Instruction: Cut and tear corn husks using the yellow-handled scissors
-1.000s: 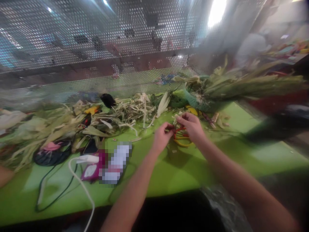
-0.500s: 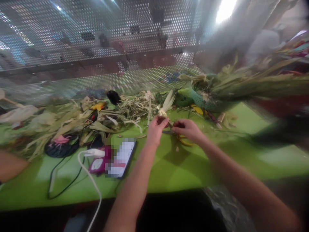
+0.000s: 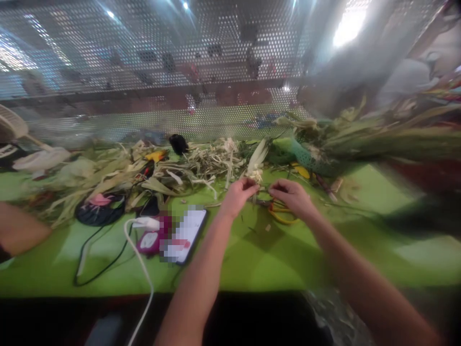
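Observation:
My left hand (image 3: 238, 194) is closed in a pinch at the base of a corn husk bundle (image 3: 258, 158). The bundle has a pale, frilled lower part and a long, light green husk standing up from it. Just to the right, my right hand (image 3: 292, 196) has thumb and forefinger pressed together; whatever sits between them is too small to make out. Scissors with yellow handles (image 3: 284, 220) lie on the green tabletop (image 3: 237, 259), just below my right hand, their blades pointing left under the bundle.
Husk strips (image 3: 201, 166) are heaped along the back, before a perforated metal screen (image 3: 216, 105). A phone (image 3: 190, 235), a purple device (image 3: 149, 242) with a white cable, and a black pouch (image 3: 101, 216) lie left. A green basket (image 3: 306, 156) of husks stands right. Another person's arm (image 3: 21, 230) shows at left.
My hands have drawn slightly apart, the right one moving right and uncovering more of the scissors. The whole view has shifted a little, with things appearing farther right.

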`<state>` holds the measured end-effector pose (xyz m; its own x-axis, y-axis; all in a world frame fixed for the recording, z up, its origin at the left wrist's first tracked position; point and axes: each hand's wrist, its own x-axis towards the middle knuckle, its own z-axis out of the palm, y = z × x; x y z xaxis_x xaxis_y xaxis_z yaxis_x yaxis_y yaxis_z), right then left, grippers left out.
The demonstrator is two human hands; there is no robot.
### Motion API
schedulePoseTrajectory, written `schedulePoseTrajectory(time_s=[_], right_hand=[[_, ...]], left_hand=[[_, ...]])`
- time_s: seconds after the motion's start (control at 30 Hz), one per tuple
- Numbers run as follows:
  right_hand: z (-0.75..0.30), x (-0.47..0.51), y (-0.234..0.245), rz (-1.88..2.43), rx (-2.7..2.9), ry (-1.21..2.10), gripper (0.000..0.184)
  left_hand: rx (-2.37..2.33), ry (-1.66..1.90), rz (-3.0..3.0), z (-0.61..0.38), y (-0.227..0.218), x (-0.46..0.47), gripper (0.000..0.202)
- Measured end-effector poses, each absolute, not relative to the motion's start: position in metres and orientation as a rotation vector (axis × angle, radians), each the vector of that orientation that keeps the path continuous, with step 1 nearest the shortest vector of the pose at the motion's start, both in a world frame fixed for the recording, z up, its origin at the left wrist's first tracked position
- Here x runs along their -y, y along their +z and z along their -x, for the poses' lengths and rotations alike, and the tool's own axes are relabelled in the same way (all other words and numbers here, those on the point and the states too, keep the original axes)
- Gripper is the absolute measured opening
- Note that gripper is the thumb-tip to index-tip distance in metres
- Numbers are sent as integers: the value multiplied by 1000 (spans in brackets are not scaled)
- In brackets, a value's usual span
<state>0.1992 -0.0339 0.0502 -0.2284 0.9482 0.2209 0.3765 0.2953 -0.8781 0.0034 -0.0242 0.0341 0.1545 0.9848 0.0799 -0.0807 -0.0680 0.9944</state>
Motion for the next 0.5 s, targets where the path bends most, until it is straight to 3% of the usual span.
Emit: schedulePoseTrajectory(time_s=[0.1,0.2,0.4,0.5], right_hand=[[-197,34,48,1155,1863,729,21],[-195,34,45,1133,1919,589,14],[-195,31,44,1167,1759,1087,22],[-196,29,46,1165,1745,1142,25]], left_hand=[[-1013,1234,-1233,-5,31,23,30],[-1036,1228,-1246,-7,27,22,32],[-1020,1191,-1253,-6,26,22,29],[-986,1150,-1260,-3,26,21,30]])
